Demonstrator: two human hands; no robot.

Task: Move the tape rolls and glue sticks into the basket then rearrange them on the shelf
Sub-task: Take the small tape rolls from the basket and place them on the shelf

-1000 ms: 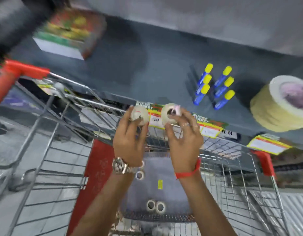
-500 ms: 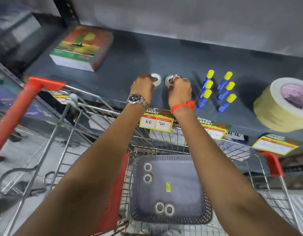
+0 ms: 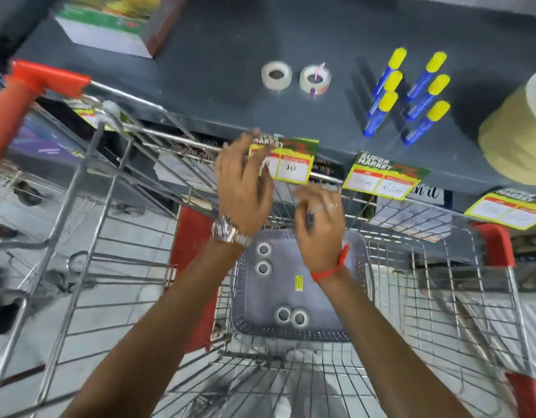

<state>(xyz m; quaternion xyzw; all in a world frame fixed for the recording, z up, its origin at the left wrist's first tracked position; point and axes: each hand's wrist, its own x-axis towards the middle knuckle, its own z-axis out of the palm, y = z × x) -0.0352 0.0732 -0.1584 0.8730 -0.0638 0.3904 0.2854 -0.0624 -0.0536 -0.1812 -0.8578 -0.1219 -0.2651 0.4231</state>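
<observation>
Tape rolls are split between two places in the head view: two clear rolls lie flat, side by side, on the dark shelf, and four smaller rolls lie on the floor of the grey basket, which sits inside the wire shopping cart. Six blue glue sticks with yellow caps stand in two rows to the right of the shelf rolls, near a large beige tape roll. A book lies at the shelf's far left.

Both hands hang above the cart's front rail, below the shelf edge with its price tags. The left hand is spread with nothing in it; the right hand has loosely bent fingers and also holds nothing.

Four rolls look left to shelve. Reaching down, a wrist could catch the cart rail. Flat rolls give fingers little edge to pinch, so one could slip through the wires.
</observation>
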